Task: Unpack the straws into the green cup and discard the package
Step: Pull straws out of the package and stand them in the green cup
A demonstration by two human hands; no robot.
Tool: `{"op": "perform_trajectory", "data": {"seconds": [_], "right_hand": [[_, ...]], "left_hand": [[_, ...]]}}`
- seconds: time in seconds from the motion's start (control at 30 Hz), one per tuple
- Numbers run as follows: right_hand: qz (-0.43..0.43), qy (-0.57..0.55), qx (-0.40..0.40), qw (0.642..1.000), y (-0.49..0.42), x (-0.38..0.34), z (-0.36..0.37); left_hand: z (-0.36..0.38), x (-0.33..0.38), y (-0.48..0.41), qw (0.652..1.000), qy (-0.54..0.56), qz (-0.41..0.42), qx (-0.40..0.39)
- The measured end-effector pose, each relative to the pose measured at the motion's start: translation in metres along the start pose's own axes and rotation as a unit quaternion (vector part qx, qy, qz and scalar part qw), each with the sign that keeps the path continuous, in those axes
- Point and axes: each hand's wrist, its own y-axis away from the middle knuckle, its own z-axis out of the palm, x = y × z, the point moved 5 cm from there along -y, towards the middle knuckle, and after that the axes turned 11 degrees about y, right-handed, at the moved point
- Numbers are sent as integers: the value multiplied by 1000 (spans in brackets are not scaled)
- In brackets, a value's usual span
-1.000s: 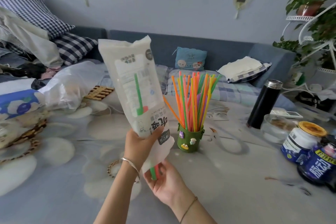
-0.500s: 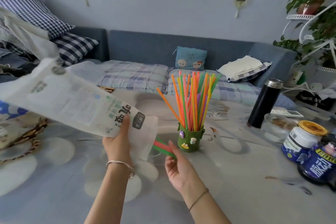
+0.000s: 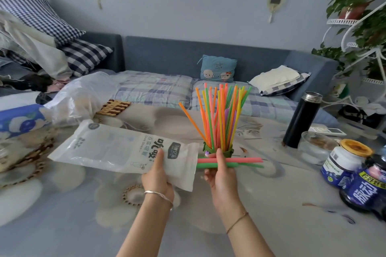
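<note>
My left hand (image 3: 158, 175) grips the white straw package (image 3: 117, 149) near its open end; the bag lies almost flat, pointing left. My right hand (image 3: 221, 170) pinches a pink straw and a green straw (image 3: 244, 162), held level and nearly all the way out of the bag's mouth. Just behind that hand stands the green cup (image 3: 227, 151), partly hidden, filled with several upright orange, yellow, green and pink straws (image 3: 219, 117).
A black flask (image 3: 301, 119), a glass bowl (image 3: 315, 147) and blue jars (image 3: 342, 162) crowd the table's right side. A clear plastic bag (image 3: 81, 96) and a wooden trivet (image 3: 113, 107) lie at the back left. A sofa runs behind.
The package swung from upright down to near flat on the left. My right hand drew the pink and green straws out of its mouth toward the right.
</note>
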Motion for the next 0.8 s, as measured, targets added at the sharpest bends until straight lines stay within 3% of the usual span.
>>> {"op": "perform_trajectory", "data": {"seconds": [0.13,0.5,0.67,0.8], "right_hand": [[-42,35,40,998,-6,-20,-19],[-61,113,-8,992,-6,-16,-11],[-153,138,85,975,-18,-66,-38],[-278,215,104,930,-31,-122,-44]], "left_hand": [[-7,8,-15,1000,8,6,17],[-1,-25,6,997,-34,-67,-22],[-7,-14,-11,998,-10,-62,-3],[-12,-6,-27,999,10,-54,-1]]}}
